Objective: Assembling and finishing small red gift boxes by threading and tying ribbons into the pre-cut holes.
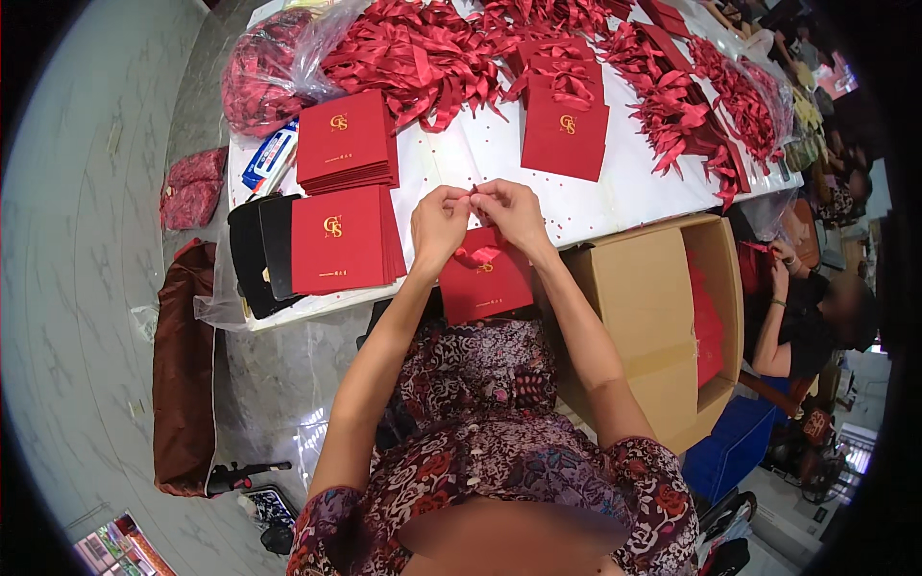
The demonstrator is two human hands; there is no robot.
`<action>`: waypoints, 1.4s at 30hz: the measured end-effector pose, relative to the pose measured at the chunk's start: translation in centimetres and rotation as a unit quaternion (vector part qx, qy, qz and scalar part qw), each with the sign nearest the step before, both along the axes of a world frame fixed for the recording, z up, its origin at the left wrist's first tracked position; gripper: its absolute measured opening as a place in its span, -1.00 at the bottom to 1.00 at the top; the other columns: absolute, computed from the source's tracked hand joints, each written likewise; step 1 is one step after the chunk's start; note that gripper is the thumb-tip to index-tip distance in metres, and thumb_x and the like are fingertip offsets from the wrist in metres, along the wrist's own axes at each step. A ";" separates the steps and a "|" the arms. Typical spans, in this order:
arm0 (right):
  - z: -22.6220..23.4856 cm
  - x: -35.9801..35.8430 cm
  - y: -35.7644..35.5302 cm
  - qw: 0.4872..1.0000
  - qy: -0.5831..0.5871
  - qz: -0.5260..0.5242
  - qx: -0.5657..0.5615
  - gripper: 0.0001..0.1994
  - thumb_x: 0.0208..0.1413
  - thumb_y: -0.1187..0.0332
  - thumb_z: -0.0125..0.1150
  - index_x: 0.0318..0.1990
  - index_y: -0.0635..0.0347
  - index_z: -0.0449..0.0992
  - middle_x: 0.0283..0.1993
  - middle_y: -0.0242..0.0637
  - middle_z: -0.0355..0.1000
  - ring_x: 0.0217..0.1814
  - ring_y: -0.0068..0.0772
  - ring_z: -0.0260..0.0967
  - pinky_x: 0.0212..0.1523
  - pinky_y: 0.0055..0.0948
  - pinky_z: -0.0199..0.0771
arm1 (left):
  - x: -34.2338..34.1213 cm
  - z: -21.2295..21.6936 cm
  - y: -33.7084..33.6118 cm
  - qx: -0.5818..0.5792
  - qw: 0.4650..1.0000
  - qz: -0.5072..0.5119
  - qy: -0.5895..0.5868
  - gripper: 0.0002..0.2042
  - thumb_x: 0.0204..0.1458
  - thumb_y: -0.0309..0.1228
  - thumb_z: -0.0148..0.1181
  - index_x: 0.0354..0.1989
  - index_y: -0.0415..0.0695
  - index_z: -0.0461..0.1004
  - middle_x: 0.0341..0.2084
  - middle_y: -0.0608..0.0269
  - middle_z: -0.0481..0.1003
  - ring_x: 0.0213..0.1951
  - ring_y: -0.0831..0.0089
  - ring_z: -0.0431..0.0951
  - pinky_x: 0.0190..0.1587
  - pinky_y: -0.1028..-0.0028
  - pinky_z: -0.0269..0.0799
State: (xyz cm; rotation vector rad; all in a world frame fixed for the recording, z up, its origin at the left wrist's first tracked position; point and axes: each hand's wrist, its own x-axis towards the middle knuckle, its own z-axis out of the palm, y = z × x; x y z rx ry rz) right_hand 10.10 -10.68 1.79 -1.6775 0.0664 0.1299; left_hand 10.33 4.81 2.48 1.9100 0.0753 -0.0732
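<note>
I see a red ribbon (474, 197) pinched between both hands above the near edge of the white table (615, 202). The left hand (438, 226) and the right hand (511, 213) are close together, the fingertips of each one closed on the ribbon ends, and under them a red square card folder (485, 283) hangs over the table edge, with a loop of ribbon lying on its top. I judge the bow on this folder is only half made, because the ends are not yet pulled into a finished shape. Toward the left edge of the table lie two stacks of red folders (344, 240) without bows, so much work seems left. At the far edge are heaps of loose red ribbons (413, 58) and some folders with bows (565, 125). An open cardboard box (663, 317) stands by the right near corner, and another person (816, 317) sits beyond it.
</note>
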 end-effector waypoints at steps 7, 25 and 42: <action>1.5 -0.6 0.3 0.999 -0.029 -0.021 -0.027 -0.80 0.10 0.35 0.31 -0.18 0.28 0.63 -0.44 -0.31 0.57 -0.46 -0.61 0.45 -0.39 -0.56 0.44 | -0.6 1.0 0.1 -0.022 0.999 -0.006 0.029 -0.86 0.14 -0.50 0.18 -0.25 -0.33 0.58 -0.50 0.28 0.60 -0.48 0.68 0.53 -0.44 0.64 0.39; 2.9 -2.0 -1.7 0.956 -0.213 -0.056 -0.195 -0.87 0.22 0.38 0.09 -0.21 0.25 0.38 -0.25 -0.03 0.46 -0.25 0.15 0.43 -0.28 -0.10 0.45 | -6.6 1.4 2.9 -0.107 0.984 -0.145 -0.009 -0.72 0.23 -0.34 0.14 -0.01 -0.28 0.48 -0.36 0.22 0.62 -0.27 0.42 0.62 -0.17 0.49 0.47; 0.6 0.8 -0.1 0.975 -0.038 -0.175 0.134 -0.85 0.27 0.32 0.14 -0.25 0.24 0.46 -0.44 -0.42 0.40 -0.43 -0.67 0.31 -0.39 -0.60 0.32 | -13.4 5.9 1.0 -0.147 0.988 -0.027 -0.029 -0.74 0.25 -0.41 0.09 -0.01 -0.35 0.45 -0.14 0.21 0.55 -0.09 0.46 0.50 -0.01 0.42 0.41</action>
